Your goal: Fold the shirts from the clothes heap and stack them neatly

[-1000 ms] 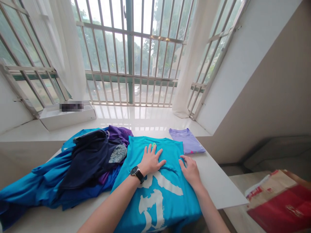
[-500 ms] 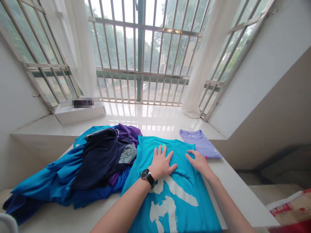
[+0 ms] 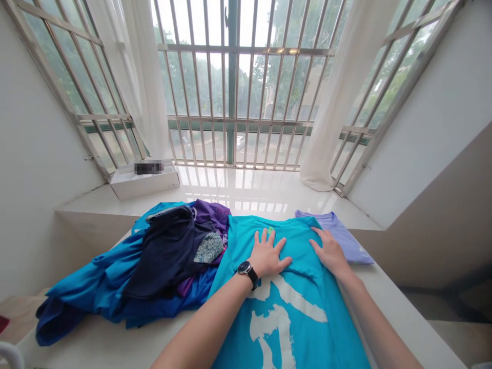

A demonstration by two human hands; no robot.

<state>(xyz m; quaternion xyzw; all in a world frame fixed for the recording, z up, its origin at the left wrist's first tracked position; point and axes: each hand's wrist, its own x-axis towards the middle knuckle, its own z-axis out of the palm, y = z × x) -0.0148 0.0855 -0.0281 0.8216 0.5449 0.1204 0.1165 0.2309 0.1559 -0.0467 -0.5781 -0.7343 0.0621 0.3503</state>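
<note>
A turquoise T-shirt (image 3: 307, 341) with large white brushed characters lies spread in front of me, its near end cut off by the view. My left hand (image 3: 269, 256), with a black-strapped watch (image 3: 247, 271) on the wrist, presses flat on its upper part with the fingers spread. At the shirt's upper right edge rests my right hand (image 3: 329, 252), thumb and fingers apart, touching the cloth. Creases run through the fabric between the two hands. Beyond the right hand is a folded lavender T-shirt (image 3: 351, 241), partly covered by the turquoise one.
To the left lies a heap of clothes: a dark navy garment (image 3: 163, 256), blue cloth (image 3: 92, 279) and purple cloth (image 3: 211, 212). A white box (image 3: 148, 187) stands on the white sill (image 3: 238, 192) at the back left. Window bars and white curtains (image 3: 326, 113) rise behind.
My right hand has moved onto the turquoise shirt's upper right edge, which now reaches over the lavender shirt. My left hand stays flat on the cloth. The whole view has shifted slightly.
</note>
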